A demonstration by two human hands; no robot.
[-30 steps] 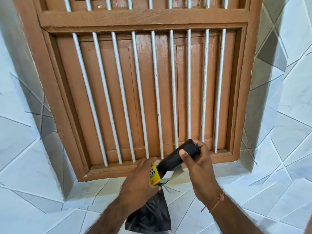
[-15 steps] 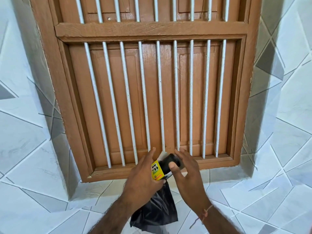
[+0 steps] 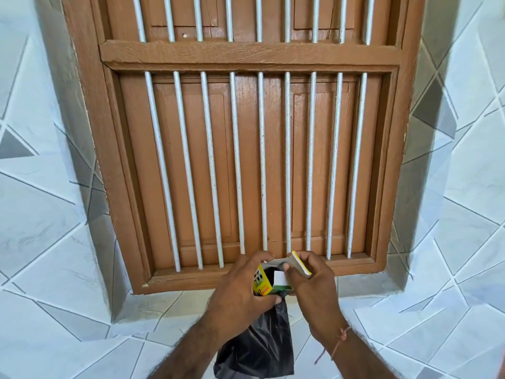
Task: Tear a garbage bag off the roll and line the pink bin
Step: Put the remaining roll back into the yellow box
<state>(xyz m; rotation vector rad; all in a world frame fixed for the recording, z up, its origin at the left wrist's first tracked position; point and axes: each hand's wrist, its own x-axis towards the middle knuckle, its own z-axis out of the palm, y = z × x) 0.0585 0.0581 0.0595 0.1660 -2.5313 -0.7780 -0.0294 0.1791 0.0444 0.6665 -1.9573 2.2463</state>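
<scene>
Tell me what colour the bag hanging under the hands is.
Black, glossy plastic; the garbage bag shows in the head view.

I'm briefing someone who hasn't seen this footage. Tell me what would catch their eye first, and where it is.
The brown wooden window shutter with its white vertical bars fills most of the view, set in a grey-white tiled wall. Low in the middle, the left hand grips a yellow box while the right hand pinches its flap. A black garbage bag hangs below the left hand.

Both hands [image 3: 276, 285] grip a yellow box [image 3: 261, 280] before a barred window [image 3: 251, 160].
</scene>
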